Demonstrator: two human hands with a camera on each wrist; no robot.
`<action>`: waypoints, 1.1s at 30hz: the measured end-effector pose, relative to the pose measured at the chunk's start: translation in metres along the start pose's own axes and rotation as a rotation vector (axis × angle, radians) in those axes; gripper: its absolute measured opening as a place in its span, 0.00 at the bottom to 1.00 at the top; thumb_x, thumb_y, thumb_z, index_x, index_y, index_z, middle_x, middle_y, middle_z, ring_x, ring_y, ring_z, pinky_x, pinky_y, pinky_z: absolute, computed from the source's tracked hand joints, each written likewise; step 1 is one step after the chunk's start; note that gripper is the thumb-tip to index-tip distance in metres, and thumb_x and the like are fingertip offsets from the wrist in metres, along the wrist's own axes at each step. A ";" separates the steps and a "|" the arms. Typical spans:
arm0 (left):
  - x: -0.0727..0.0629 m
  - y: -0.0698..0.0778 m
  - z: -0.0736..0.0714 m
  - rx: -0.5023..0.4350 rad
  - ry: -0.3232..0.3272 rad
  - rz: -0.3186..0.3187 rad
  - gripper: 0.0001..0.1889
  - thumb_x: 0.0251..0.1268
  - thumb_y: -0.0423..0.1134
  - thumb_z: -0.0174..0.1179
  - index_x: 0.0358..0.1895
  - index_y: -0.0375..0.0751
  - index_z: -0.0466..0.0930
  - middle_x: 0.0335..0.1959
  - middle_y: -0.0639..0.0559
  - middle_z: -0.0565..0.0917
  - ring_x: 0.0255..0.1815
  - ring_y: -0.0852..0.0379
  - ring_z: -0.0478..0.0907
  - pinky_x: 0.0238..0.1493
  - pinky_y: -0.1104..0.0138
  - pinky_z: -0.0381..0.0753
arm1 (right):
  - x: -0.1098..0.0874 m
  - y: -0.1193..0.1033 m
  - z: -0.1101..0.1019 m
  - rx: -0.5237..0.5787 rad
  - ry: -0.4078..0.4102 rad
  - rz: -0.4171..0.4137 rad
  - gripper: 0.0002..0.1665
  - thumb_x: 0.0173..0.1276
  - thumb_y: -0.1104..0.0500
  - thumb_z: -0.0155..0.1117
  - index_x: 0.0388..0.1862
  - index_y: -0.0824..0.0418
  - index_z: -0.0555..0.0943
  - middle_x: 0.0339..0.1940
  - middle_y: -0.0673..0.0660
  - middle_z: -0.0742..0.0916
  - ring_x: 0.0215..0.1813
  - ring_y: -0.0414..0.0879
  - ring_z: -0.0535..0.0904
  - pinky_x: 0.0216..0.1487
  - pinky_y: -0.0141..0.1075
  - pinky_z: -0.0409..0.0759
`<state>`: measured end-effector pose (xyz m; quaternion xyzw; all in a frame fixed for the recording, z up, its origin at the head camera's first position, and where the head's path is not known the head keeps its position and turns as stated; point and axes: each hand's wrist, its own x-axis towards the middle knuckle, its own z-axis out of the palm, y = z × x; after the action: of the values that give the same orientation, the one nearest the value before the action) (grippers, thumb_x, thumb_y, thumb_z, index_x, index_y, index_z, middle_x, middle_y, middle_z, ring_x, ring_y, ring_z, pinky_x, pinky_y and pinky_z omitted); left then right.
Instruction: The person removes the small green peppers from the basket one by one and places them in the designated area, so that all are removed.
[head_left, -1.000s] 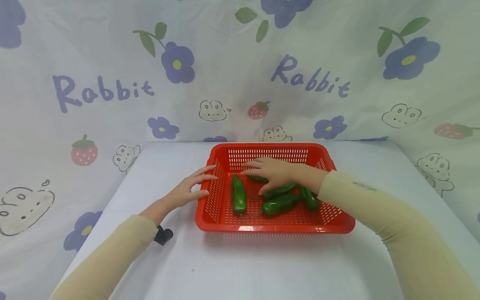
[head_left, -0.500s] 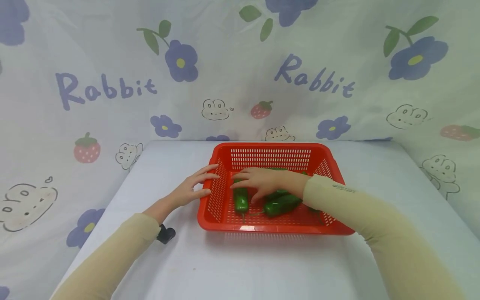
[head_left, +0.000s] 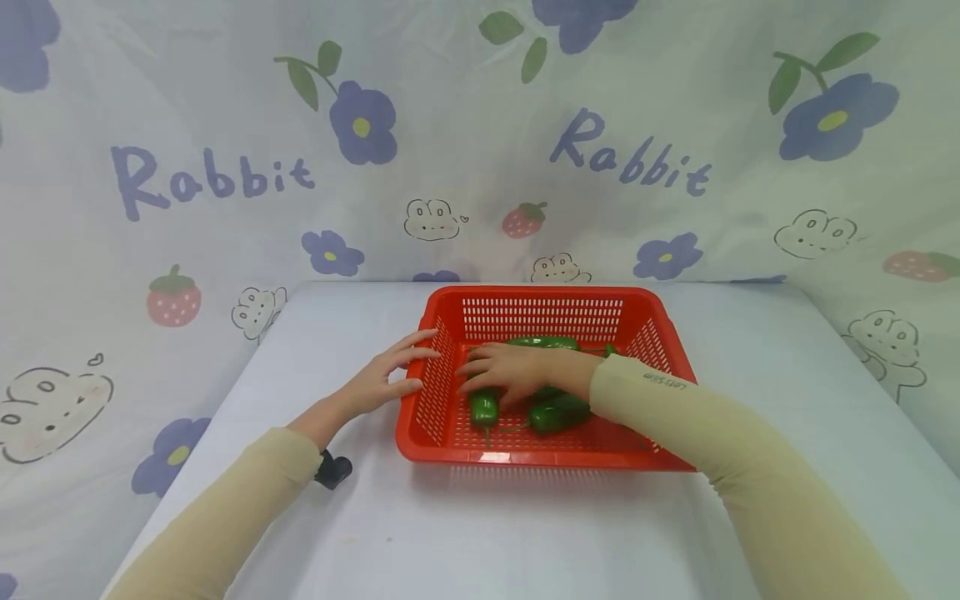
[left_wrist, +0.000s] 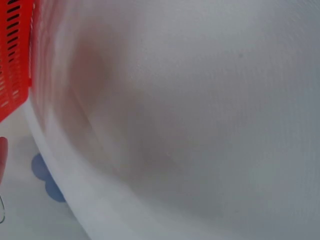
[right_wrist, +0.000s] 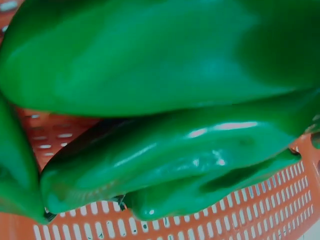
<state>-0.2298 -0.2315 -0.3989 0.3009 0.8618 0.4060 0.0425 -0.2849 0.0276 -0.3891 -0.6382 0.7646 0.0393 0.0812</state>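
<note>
A red plastic basket (head_left: 540, 457) with slotted walls holds several long green peppers. My left hand (head_left: 375, 379) touches its left rim, the fingers extended and spread. Inside the basket, my right hand (head_left: 513, 369) lies over the leftmost pepper (head_left: 484, 410), fingers reaching across its upper part and thumb just to its right. Beside the thumb lies another pepper (head_left: 553, 417), partly covered by the hand and wrist. A further pepper (head_left: 551, 342) rests by the back wall. Close up in the right wrist view, glossy peppers (right_wrist: 170, 155) fill most of the frame; no fingers show there.
The basket stands on a white table (head_left: 420, 533). A black object (head_left: 333, 469) shows beside the left wrist. Behind the table hangs a white cloth (head_left: 465, 167) printed with flowers, rabbits and strawberries. The left wrist view mostly shows blurred white surface.
My right hand has moved left inside the basket and lowered over the leftmost pepper. The back pepper is more exposed. My left hand stays at the rim.
</note>
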 end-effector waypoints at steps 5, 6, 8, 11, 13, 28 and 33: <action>0.000 -0.001 0.000 -0.012 -0.003 0.023 0.22 0.59 0.39 0.55 0.59 0.42 0.71 0.71 0.49 0.55 0.71 0.45 0.49 0.59 0.42 0.64 | 0.003 -0.001 0.004 -0.031 0.018 -0.025 0.32 0.58 0.53 0.65 0.63 0.48 0.70 0.66 0.53 0.71 0.68 0.56 0.60 0.70 0.48 0.54; 0.000 -0.002 0.000 -0.015 -0.004 0.030 0.22 0.59 0.39 0.55 0.59 0.42 0.71 0.71 0.48 0.56 0.71 0.44 0.49 0.59 0.42 0.64 | 0.004 -0.001 0.004 -0.042 0.021 -0.032 0.31 0.58 0.54 0.64 0.62 0.48 0.71 0.65 0.53 0.72 0.68 0.57 0.61 0.70 0.48 0.54; 0.000 -0.002 0.000 -0.021 -0.005 0.036 0.22 0.59 0.39 0.54 0.59 0.42 0.71 0.71 0.48 0.56 0.71 0.44 0.49 0.59 0.42 0.64 | 0.005 -0.001 0.005 -0.057 0.018 -0.039 0.29 0.59 0.55 0.64 0.61 0.48 0.72 0.64 0.52 0.73 0.67 0.56 0.61 0.70 0.49 0.55; 0.001 -0.002 0.000 -0.030 -0.006 0.048 0.22 0.59 0.37 0.54 0.59 0.42 0.71 0.71 0.48 0.56 0.71 0.44 0.49 0.59 0.42 0.64 | 0.006 -0.002 0.006 -0.075 0.005 -0.047 0.27 0.60 0.55 0.63 0.60 0.47 0.73 0.63 0.52 0.74 0.66 0.55 0.63 0.69 0.49 0.55; 0.001 -0.001 0.000 -0.034 -0.006 0.047 0.21 0.59 0.37 0.54 0.59 0.42 0.71 0.71 0.48 0.56 0.71 0.45 0.49 0.60 0.42 0.64 | 0.007 -0.003 0.005 -0.074 -0.003 -0.044 0.27 0.60 0.55 0.63 0.60 0.48 0.73 0.61 0.51 0.75 0.66 0.54 0.64 0.69 0.49 0.55; 0.001 0.000 -0.002 -0.035 -0.002 0.040 0.22 0.60 0.38 0.54 0.59 0.41 0.71 0.71 0.47 0.56 0.71 0.44 0.50 0.57 0.43 0.66 | 0.007 -0.004 -0.003 0.018 -0.053 0.045 0.27 0.60 0.54 0.63 0.60 0.49 0.73 0.59 0.49 0.77 0.65 0.52 0.65 0.66 0.57 0.57; 0.001 -0.001 -0.002 -0.031 -0.004 0.046 0.22 0.60 0.39 0.54 0.59 0.42 0.71 0.71 0.48 0.56 0.71 0.44 0.50 0.58 0.42 0.66 | 0.005 -0.004 -0.009 0.041 -0.040 0.086 0.27 0.60 0.52 0.63 0.60 0.47 0.73 0.59 0.49 0.78 0.65 0.50 0.66 0.66 0.60 0.55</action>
<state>-0.2322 -0.2326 -0.3978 0.3208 0.8481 0.4197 0.0395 -0.2825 0.0202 -0.3808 -0.6021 0.7901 0.0397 0.1080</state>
